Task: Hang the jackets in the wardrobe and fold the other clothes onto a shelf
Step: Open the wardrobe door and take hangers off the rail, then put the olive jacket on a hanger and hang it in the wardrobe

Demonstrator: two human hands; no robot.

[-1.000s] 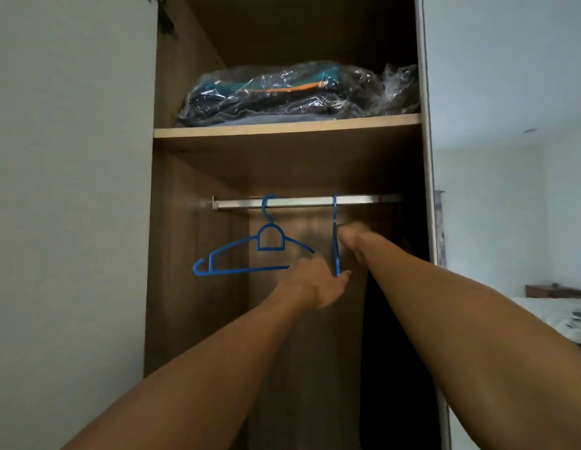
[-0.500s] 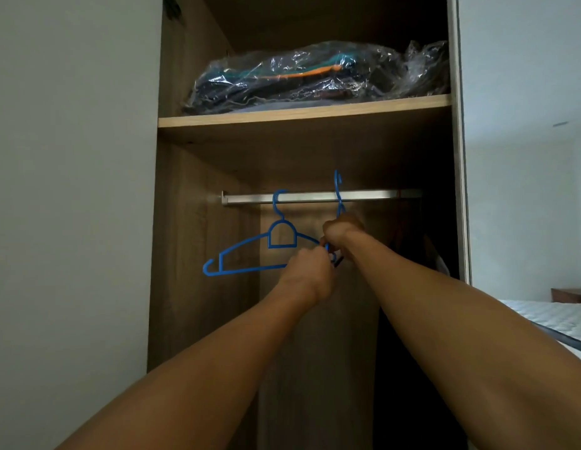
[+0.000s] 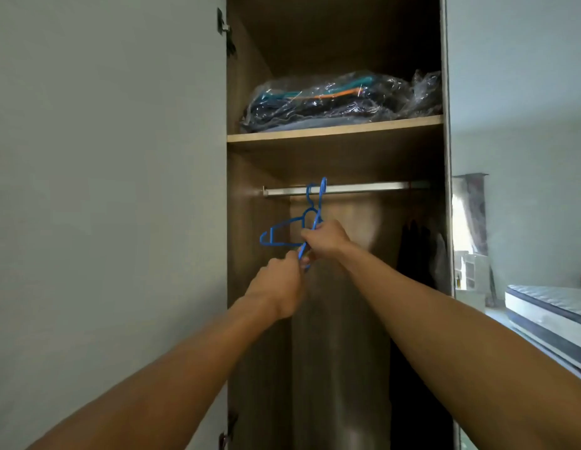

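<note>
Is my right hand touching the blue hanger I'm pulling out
Touching. The head view shows the right hand with fingers curled round the tilted blue hanger, no gap.

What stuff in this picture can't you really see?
Head view only:
- What is inside the plastic bag: crinkled, shiny plastic blurs the clothes.
- Dark clothes low on the right: shadow hides what they are.
- The held hanger: its lower part is behind the right hand and left hand.
- The other hanger: its right end is behind the hands.
- The wardrobe bottom: cut off by the picture's edge.
</note>
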